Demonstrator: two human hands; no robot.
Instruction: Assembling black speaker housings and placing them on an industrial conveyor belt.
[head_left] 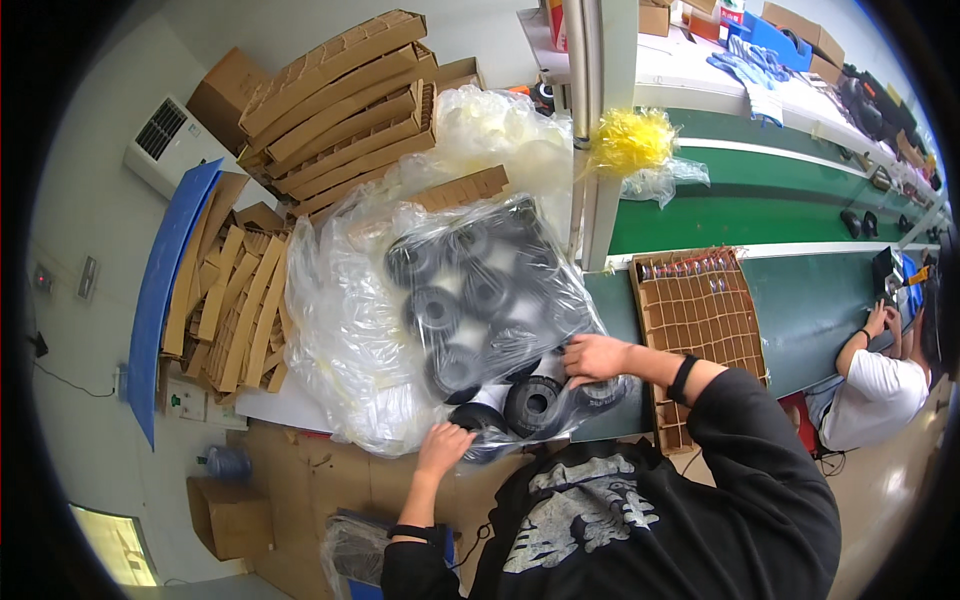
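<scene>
A large clear plastic bag (540, 270) lies before me with several black ring-shaped wheels, much like small tyres, inside. One black wheel (535, 405) shows uncovered at the bag's near, open side, its hub hole facing up. With fingers closed, my left hand (445, 447) grips the near left edge of the bag, beside another dark wheel (478, 420). My right hand (596, 358) is closed on the bag's film at the near right, just above a wheel (600, 393) lying partly under the plastic. The fingertips of both hands are partly hidden.
Crumpled clear bags (345, 330) heap up at the left, below stacked cardboard dividers (340, 110). A partitioned cardboard tray (700, 330) with small parts along its far row sits right on the green conveyor (800, 290). A co-worker (880, 390) sits far right.
</scene>
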